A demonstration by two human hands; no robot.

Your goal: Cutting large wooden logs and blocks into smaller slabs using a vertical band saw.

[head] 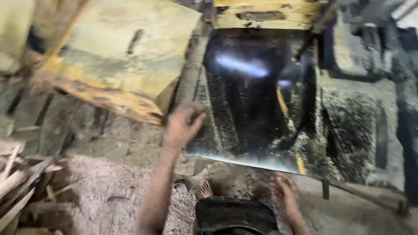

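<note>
The view is motion-blurred. A shiny black metal machine table [257, 95], dusted with sawdust, fills the middle. My left hand [183, 124] reaches out with fingers spread and rests on the table's left front corner, holding nothing. My right hand [287, 191] hangs lower, just below the table's front edge, fingers loosely apart and empty. A thick yellowish wooden slab [122, 56] lies to the left of the table, just beyond my left hand.
A dark rounded object [235, 215] sits at the bottom centre with a bare foot [205, 190] beside it. Sawdust [109, 191] covers the floor. Wood scraps [17, 182] are piled at the lower left. Another yellow worn board [265, 13] lies behind the table.
</note>
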